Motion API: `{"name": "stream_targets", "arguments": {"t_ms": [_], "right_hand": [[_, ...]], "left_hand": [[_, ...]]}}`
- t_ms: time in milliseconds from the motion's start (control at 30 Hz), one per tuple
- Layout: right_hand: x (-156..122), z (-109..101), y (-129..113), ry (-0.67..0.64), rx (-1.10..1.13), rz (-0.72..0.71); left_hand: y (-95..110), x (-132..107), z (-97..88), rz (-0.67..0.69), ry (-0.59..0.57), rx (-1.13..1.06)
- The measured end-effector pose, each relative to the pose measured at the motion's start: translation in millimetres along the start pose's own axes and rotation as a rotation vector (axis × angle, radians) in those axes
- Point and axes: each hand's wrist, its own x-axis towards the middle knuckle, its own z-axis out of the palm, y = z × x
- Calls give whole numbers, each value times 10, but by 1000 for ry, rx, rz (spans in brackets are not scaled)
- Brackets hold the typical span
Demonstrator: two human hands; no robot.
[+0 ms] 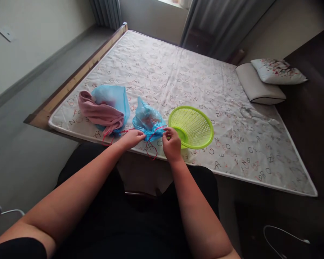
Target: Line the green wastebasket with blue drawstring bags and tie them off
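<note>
A small blue drawstring bag [148,117] of thin see-through plastic lies near the mattress's front edge, with something reddish inside. Its gathered mouth faces me, and red drawstrings [150,144] hang from it. My left hand [133,139] pinches the left side of that mouth. On the right side, my right hand [171,142] grips the bag's edge between thumb and fingers. To the left sits a larger blue bag [120,95], also with red strings, and a pink cloth [99,111] is draped over it. Close by my right hand, a lime-green plastic basket [201,126] lies tipped on its side.
The letter-patterned mattress [156,72] rests on a wooden bed frame [62,95]. Toward the far right are a beige bolster [256,86] and a flower-printed pillow [278,73]. Grey curtains [218,28] hang at the back. White curved hangers [283,233] show low at the right.
</note>
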Motion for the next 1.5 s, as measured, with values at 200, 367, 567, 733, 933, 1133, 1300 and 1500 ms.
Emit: {"name": "stream_targets", "arguments": {"t_ms": [200, 367, 567, 733, 933, 1133, 1300, 1500], "right_hand": [[-54, 109, 103, -179, -25, -75], [-44, 169, 128, -173, 10, -45], [-55, 218, 175, -229, 65, -17], [-65, 267, 204, -320, 216, 56], [-16, 268, 180, -204, 390, 205], [-21, 229, 120, -101, 220, 110], [-18, 118, 53, -115, -110, -170], [-18, 108, 36, -245, -288, -186]], "left_hand": [[31, -20, 66, 135, 175, -114], [53, -20, 111, 156, 72, -194], [25, 23, 145, 115, 8, -309], [91, 25, 154, 99, -30, -433], [114, 19, 130, 47, 53, -519], [76, 20, 163, 37, -6, -358], [48, 45, 163, 74, 37, -318], [103, 31, 161, 153, 13, -307]]}}
